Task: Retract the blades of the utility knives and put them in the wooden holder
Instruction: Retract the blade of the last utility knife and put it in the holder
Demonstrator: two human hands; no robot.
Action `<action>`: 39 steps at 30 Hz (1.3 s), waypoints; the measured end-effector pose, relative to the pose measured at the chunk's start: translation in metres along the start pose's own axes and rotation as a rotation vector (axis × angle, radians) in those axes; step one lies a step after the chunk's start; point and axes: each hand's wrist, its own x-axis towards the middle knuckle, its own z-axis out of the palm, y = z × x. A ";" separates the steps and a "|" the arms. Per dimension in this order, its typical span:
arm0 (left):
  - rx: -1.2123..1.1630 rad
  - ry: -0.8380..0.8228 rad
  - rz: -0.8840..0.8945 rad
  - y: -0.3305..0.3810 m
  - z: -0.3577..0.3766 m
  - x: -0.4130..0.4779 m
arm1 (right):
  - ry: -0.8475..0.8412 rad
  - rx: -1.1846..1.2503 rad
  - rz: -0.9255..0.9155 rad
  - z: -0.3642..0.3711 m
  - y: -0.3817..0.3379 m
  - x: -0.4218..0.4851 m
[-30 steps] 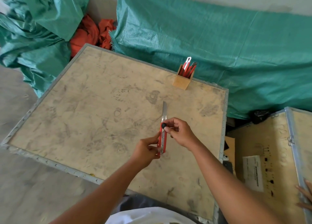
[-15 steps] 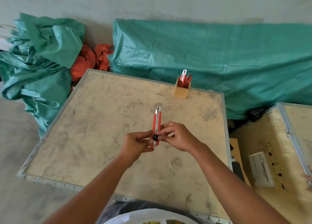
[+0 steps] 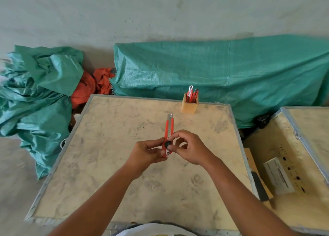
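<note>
A red utility knife point(image 3: 168, 129) is held upright over the middle of the wooden crate top point(image 3: 106, 164), its metal tip pointing away from me with almost no blade showing. My left hand point(image 3: 146, 153) pinches its lower end. My right hand point(image 3: 188, 149) grips it from the right, thumb and forefinger at the black slider knob point(image 3: 168, 144). A small square wooden holder point(image 3: 189, 106) stands near the crate's far edge with several red knives point(image 3: 192, 95) standing in it.
Green tarpaulin covers a long bundle point(image 3: 222, 75) behind the crate and lies heaped at the left point(image 3: 35, 96), with orange cloth point(image 3: 92, 86) between. A second wooden crate point(image 3: 293, 164) with a white label sits to the right.
The long blade that stuck out a second ago has slid back into the knife body. Both hands have kept hold of the knife, and my view has tilted up toward the wall.
</note>
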 end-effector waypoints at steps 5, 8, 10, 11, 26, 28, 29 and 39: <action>0.011 -0.038 0.011 0.008 0.001 0.008 | 0.088 0.023 -0.001 -0.002 0.000 -0.001; 0.021 -0.060 0.009 0.009 0.004 0.013 | 0.144 0.039 0.035 -0.004 -0.001 -0.004; 0.024 -0.075 0.008 0.009 0.006 0.015 | 0.130 0.052 0.039 -0.007 0.000 -0.006; 0.024 -0.081 0.008 0.009 0.008 0.017 | 0.120 0.059 0.032 -0.010 0.001 -0.008; 0.090 -0.117 0.026 0.013 0.053 0.068 | 0.292 0.161 0.066 -0.059 0.034 0.011; 0.124 -0.116 0.035 0.019 0.061 0.083 | 0.321 0.168 0.074 -0.072 0.040 0.023; 0.140 -0.115 0.038 0.022 0.065 0.092 | 0.338 0.165 0.079 -0.079 0.042 0.030; 0.337 -0.013 0.112 0.052 0.087 0.221 | 0.446 0.101 0.059 -0.146 0.074 0.137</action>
